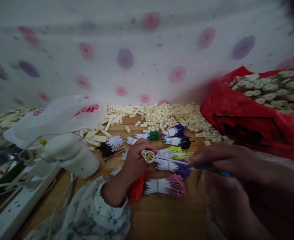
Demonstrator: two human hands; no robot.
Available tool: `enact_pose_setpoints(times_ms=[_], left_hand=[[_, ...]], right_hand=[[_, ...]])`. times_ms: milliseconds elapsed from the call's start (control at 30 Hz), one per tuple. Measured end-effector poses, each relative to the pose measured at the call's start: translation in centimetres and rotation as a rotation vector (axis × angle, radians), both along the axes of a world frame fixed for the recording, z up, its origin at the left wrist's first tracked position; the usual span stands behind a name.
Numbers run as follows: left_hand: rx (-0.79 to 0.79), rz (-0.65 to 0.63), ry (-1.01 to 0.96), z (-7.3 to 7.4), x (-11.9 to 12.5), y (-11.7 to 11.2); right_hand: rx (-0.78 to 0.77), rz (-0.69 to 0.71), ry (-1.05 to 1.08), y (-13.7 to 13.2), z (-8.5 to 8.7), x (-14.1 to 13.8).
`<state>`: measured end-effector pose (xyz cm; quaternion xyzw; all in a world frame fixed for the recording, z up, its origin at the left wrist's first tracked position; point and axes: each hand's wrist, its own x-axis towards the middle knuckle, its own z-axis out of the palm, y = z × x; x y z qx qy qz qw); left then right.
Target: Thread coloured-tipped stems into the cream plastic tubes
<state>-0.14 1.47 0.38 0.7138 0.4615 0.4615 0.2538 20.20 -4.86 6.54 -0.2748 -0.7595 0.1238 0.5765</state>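
Note:
My left hand [139, 156] is closed around a short cream plastic tube [148, 156], its slotted open end facing right. My right hand [231, 180], large and blurred in front, pinches a thin stick [209, 168], white toward its tip and blue nearer the fingers. The stick's white tip points at the tube's open end; whether it touches is too blurred to tell. Below the hands lie banded bundles of white sticks with coloured heads: a pink bundle [165, 186], a purple bundle [174, 166], a yellow bundle [173, 152] and an orange bundle [136, 188] partly behind my left wrist.
Loose cream tubes [161, 115] are heaped along the back. A red bag [246, 116] full of filled tubes stands at the right. On the left are a white plastic bag [69, 113], a white rounded device [74, 155] and a power strip [19, 196] with cables.

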Motion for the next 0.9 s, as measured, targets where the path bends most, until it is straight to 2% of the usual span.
enact_pose_setpoints(times_ms=[100,267,400,600,767,900], left_hand=[[-0.024,0.002,0.023,0.1,0.0,0.0],[0.026,-0.018,0.018,-0.1,0.1,0.0],[0.042,-0.029,0.004,-0.4,0.0,0.0],[0.130,0.061,0.013,-0.8,-0.2,0.4],[0.118,0.076,0.117,-1.3,-0.6,0.3],[0.123,0.089,0.214,-1.5,-0.9,0.2]], right_hand=[[0.082,-0.047,-0.046,0.3,0.2,-0.8],[0.190,-0.047,-0.126,0.9,-0.1,-2.1],[0.161,-0.016,-0.136,1.4,-1.3,-2.7],[0.109,-0.076,0.048,2.1,-2.3,-3.5],[0.107,-0.037,-0.032,2.7,-2.6,-3.8],[0.064,-0.104,-0.120,3.4,-3.2,-3.9]])
